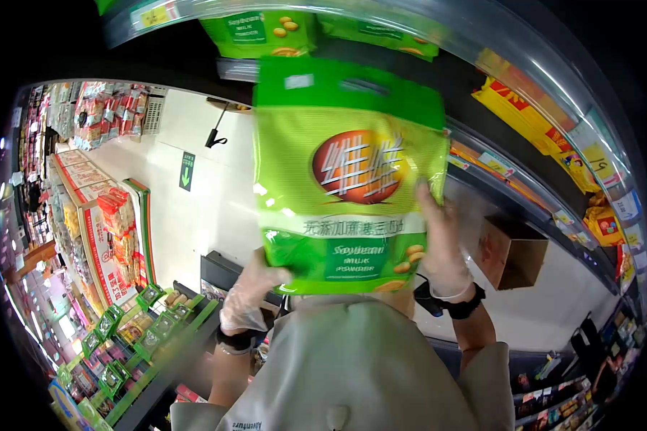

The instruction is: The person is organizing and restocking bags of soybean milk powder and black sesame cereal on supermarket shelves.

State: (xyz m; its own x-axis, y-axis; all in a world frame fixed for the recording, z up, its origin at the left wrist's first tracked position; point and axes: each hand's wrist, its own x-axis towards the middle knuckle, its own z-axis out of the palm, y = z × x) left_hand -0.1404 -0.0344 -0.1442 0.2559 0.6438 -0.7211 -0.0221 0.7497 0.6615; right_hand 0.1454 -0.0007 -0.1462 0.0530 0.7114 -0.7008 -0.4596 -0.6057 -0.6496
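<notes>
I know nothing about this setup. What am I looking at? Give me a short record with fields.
place: shop aisle, goods on both sides
held item: green bag, printed "Soybean milk powder", held up at head height
left hand: in a thin clear glove, gripping the bag's lower left corner
right hand: also gloved, gripping the bag's right edge
above: more green bags of the same look
right side: yellow packs; an open cardboard box
left side: red packs on a display
</notes>
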